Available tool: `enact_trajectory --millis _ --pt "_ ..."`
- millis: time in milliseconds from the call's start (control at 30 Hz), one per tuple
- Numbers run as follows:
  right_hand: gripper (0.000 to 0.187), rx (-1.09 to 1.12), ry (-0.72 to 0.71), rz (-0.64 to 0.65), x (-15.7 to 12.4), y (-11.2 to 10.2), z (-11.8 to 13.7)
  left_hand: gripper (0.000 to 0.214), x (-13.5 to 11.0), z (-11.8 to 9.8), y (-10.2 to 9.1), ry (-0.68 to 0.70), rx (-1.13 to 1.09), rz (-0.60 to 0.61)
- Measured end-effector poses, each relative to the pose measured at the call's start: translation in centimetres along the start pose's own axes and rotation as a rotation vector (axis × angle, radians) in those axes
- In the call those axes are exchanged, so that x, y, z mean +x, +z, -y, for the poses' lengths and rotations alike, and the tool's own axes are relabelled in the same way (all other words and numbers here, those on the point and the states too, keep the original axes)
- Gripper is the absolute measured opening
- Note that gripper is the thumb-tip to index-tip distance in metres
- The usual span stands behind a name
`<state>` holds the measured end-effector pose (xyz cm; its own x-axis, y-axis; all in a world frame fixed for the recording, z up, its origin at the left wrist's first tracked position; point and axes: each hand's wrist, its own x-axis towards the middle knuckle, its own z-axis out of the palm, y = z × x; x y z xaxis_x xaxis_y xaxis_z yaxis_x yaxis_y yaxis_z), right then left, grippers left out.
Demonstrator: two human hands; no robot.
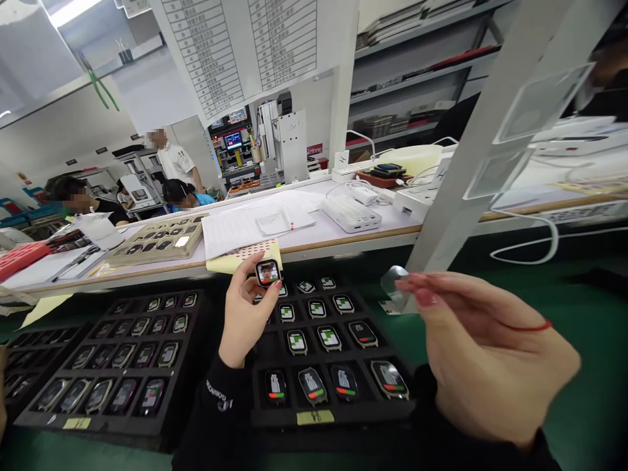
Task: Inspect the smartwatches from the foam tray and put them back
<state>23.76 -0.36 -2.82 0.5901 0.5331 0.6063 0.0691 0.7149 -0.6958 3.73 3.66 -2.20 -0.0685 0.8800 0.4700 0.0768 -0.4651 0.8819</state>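
My left hand (248, 322) is closed round a strapless smartwatch (267, 272), thumb and fingers at its edges. The watch's lit screen faces me and shows a picture. Off to the right, my right hand (483, 347) pinches a small clear plastic film (393, 286) between thumb and fingertips. Below both hands lies a black foam tray (363, 415) with rows of watches in its pockets. Several of those screens glow green and white, and the front row (311, 384) shows white, red and green. Part of the tray is hidden behind my left hand and sleeve.
A second black tray (122, 418) of watches stands to the left, with another beyond it. Behind them a raised shelf carries papers (235, 229), a white power bank (350, 214) and a beige tray (152, 239). A slanted post (456, 190) rises at right. People work farther back.
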Motion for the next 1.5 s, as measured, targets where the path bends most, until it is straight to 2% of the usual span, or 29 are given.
enact_trajectory --millis 167,333,400,500,600,800,1000,1500 --pt "0.027 -0.01 0.078 0.058 0.0 -0.3 -0.6 0.041 -1.8 0.2 0.2 -0.051 -0.041 -0.021" --pt "0.003 0.116 0.065 0.301 0.1 0.5 -1.1 0.05 -3.1 0.9 0.3 -0.116 -0.021 0.041" --pt "0.007 0.177 0.053 0.385 0.0 1.2 -1.2 0.054 -3.3 1.3 0.3 -0.117 0.003 0.055" --pt "0.011 0.195 0.136 0.507 -0.4 2.2 -1.3 0.056 -3.4 1.5 0.5 -0.112 0.021 0.097" --pt "0.016 0.134 0.261 0.566 -0.9 2.8 -1.4 0.057 -3.7 1.4 0.9 -0.138 0.058 0.125" --pt "0.019 0.029 0.32 0.579 -1.5 2.9 -1.6 0.055 -4.1 1.1 1.5 -0.216 0.159 0.11" --pt "0.018 0.033 0.379 0.578 -1.9 3.2 -2.2 0.05 -4.2 0.8 1.8 -0.205 0.161 0.078" --pt "0.016 0.027 0.329 0.537 -2.3 3.3 -2.7 0.048 -4.3 0.9 1.9 -0.201 0.138 0.077"
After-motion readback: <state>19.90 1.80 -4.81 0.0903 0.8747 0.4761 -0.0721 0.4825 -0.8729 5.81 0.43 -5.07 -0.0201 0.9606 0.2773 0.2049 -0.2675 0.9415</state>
